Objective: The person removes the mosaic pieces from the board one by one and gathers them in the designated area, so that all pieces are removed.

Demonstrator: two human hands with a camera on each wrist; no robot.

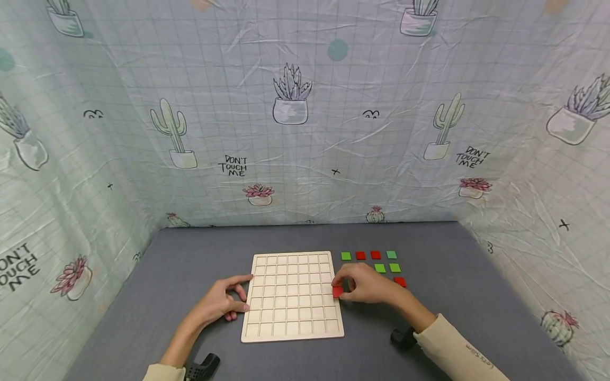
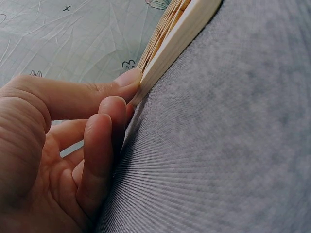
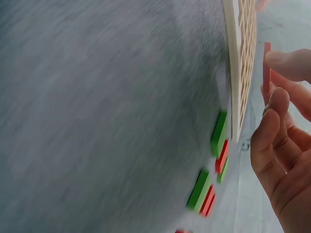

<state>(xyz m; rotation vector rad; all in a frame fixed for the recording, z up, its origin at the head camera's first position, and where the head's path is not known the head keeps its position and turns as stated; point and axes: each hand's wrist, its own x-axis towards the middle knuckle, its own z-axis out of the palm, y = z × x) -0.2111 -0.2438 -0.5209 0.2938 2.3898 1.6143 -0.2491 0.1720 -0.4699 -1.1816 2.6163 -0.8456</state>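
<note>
A pale wooden board [image 1: 280, 302] with a grid of square recesses lies flat on the grey surface. At its left edge my left hand [image 1: 215, 304] touches the side with a straight index finger and the thumb, set well apart. The left wrist view shows that thumb [image 2: 127, 82] against the board's rim, the other fingers loosely bent. Between thumb and fingers, my right hand [image 1: 370, 284] pinches a thin red square tile [image 1: 337, 292] over the board's right edge. Seen edge-on in the right wrist view, the red tile [image 3: 267, 68] is held off the board.
Right of the board lie loose square tiles: several green ones [image 1: 379, 268] and red ones [image 1: 360, 255], with one bluish-green tile [image 1: 391, 254] at the back. One red tile [image 1: 399, 281] sits by my right wrist. A patterned cloth [image 1: 305, 143] hangs behind and at both sides.
</note>
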